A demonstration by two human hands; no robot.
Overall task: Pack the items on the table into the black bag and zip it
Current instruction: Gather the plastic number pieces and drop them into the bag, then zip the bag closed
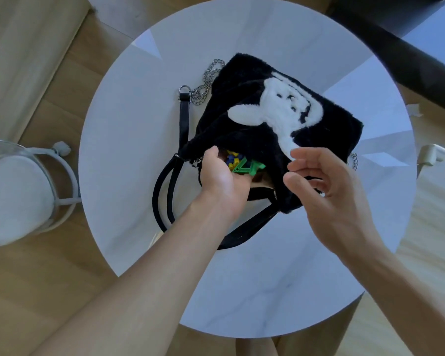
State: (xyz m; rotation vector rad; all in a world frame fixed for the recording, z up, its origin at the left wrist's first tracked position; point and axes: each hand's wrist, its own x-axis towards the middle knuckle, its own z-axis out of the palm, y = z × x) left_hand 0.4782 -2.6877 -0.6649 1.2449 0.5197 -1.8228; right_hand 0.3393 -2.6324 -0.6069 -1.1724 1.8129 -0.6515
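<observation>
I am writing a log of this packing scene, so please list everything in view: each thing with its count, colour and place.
table: one, white, round, centre of view
black bag: one, black fur with a white figure, lying on the table, mouth toward the person
chain: one, silver, at the bag's far left corner
handles: two, black, one left of the mouth, one nearer the person
plastic toy: one cluster, green, yellow and blue, in the bag's mouth
chair: one, clear with white seat, far left
floor: pale wood, around the table
left hand: grips the plastic toy
right hand: loosely curled above the bag, holds nothing visible
</observation>
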